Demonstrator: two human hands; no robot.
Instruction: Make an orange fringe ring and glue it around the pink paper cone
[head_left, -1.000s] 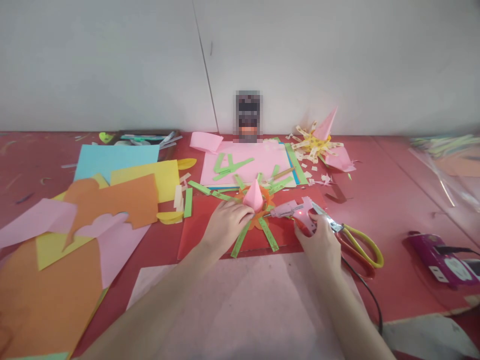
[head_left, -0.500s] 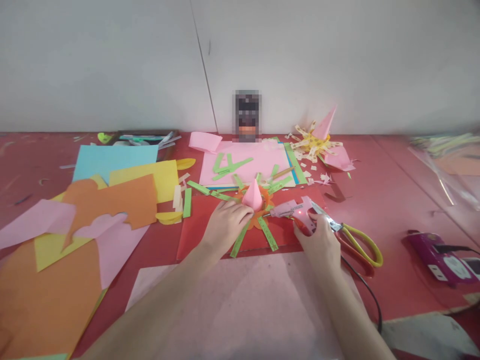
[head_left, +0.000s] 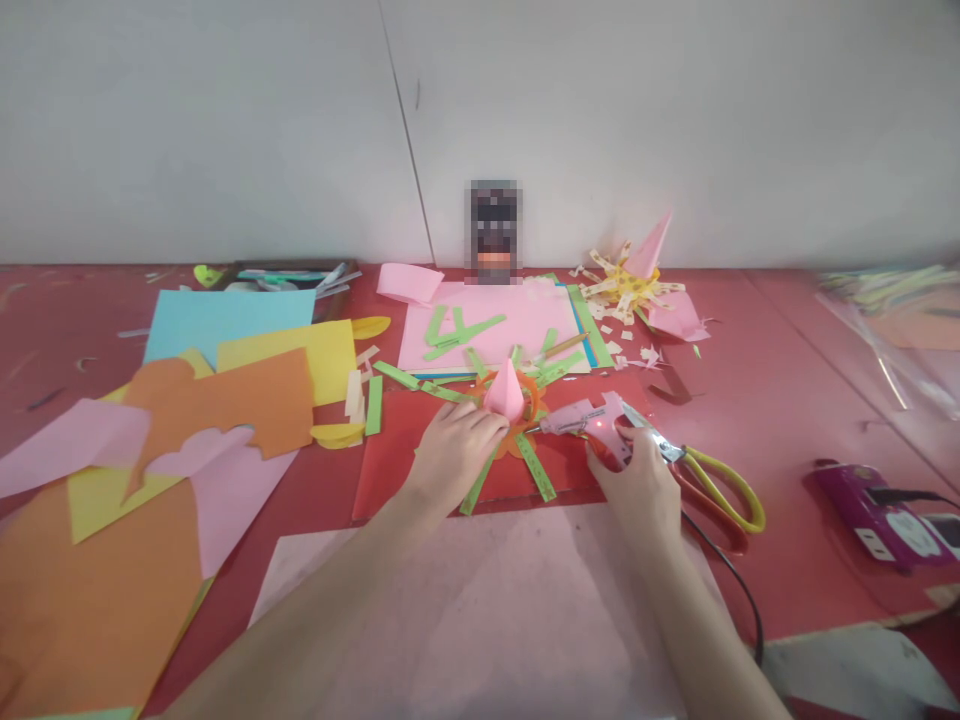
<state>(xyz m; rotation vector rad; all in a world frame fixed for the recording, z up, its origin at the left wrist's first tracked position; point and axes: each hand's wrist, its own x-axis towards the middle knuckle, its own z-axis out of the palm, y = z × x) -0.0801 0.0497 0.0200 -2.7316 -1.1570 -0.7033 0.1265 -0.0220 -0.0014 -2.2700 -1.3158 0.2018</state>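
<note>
A pink paper cone (head_left: 504, 392) stands point-up at the middle of an orange paper flower (head_left: 513, 443) with green patterned strips (head_left: 535, 467) spreading from it. My left hand (head_left: 457, 447) is closed at the cone's lower left, its fingertips against the cone's base. In my right hand (head_left: 641, 480) is a pink glue gun (head_left: 583, 417), lying on its side with a small red light lit. Its nozzle points left and reaches the flower's right edge. Scissors (head_left: 701, 480) with yellow and red handles lie just beyond my right hand.
Coloured paper sheets (head_left: 97, 590) are piled at the left. A finished-looking paper flower with a pink cone (head_left: 651, 250) stands at the back right among scraps. A purple power strip (head_left: 874, 510) lies at the far right. The glue gun's black cable (head_left: 739, 580) runs toward the front.
Almost nothing differs. My left hand and the cone have shifted very slightly; the right hand keeps the glue gun in the same place.
</note>
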